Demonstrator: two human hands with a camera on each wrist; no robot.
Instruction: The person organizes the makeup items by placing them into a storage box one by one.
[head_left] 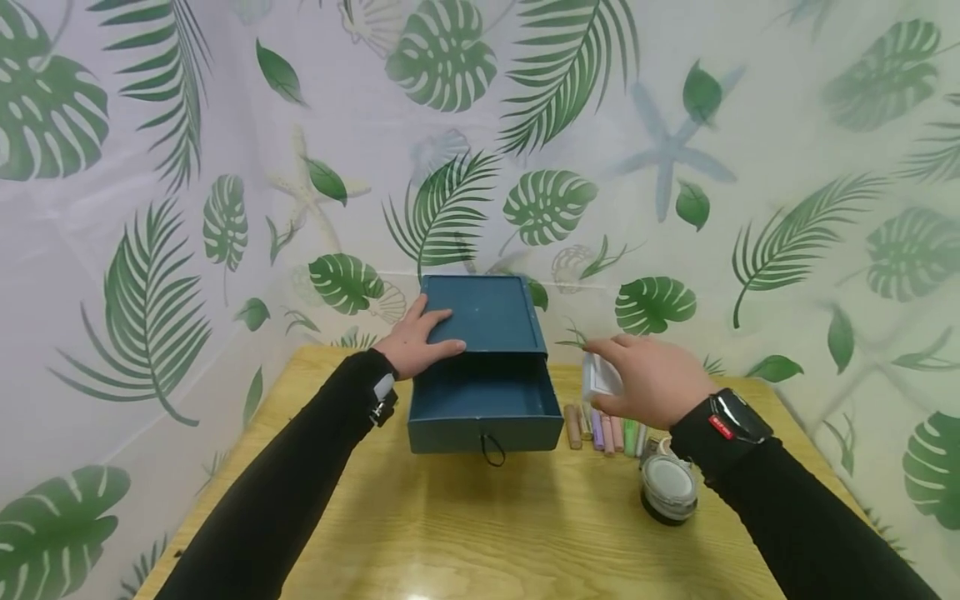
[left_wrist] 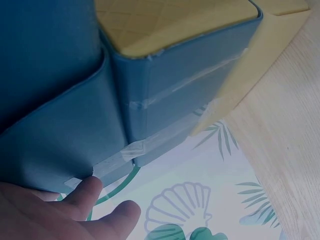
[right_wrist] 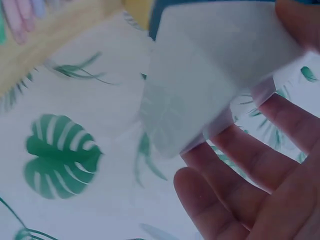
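A blue drawer box (head_left: pixel 480 312) stands on the table with its lower drawer (head_left: pixel 483 435) pulled out toward me. No contents show in the visible part of that drawer. My left hand (head_left: pixel 415 343) rests on the box's top left edge, fingers spread; in the left wrist view its fingertips are near strips of clear tape (left_wrist: pixel 134 150) on the blue side. To the right of the box, my right hand (head_left: pixel 660 382) holds a small whitish, translucent rectangular container (right_wrist: pixel 215 65) between thumb and fingers, raised above the table.
Several slim cosmetic tubes (head_left: pixel 597 429) in pink, purple, green and brown lie in a row right of the drawer. Nearer me stands a round lidded jar (head_left: pixel 669 487), with small items behind it partly hidden. A leaf-patterned sheet (head_left: pixel 465 125) hangs behind the wooden table (head_left: pixel 480 533).
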